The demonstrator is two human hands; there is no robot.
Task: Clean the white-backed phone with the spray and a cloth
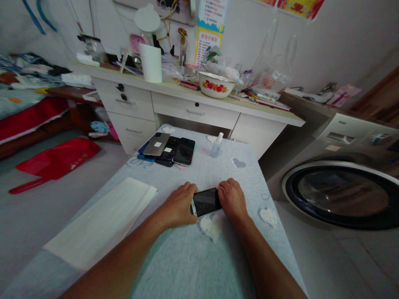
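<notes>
A smartphone (pixel 206 202) with a dark screen and a white edge lies sideways between my two hands, low over the cloth-covered table (pixel 187 261). My left hand (pixel 182 204) grips its left end, fingers at the far edge and thumb at the near one. Around the right end is my right hand (pixel 232 197), its fingers closed and covering that part of the phone. Farther back sits a pile of several smartphones (pixel 168 148), some with white stickers. To the right of the pile stands a small clear spray bottle (pixel 216 145).
A folded pale cloth or paper (pixel 102 224) lies on the table's left side. Beyond the table is a white desk (pixel 196 110) bearing a flowered enamel bowl (pixel 216 85) and clutter. A washing machine (pixel 339 141) stands right; a red bag (pixel 62 158) lies on the floor left.
</notes>
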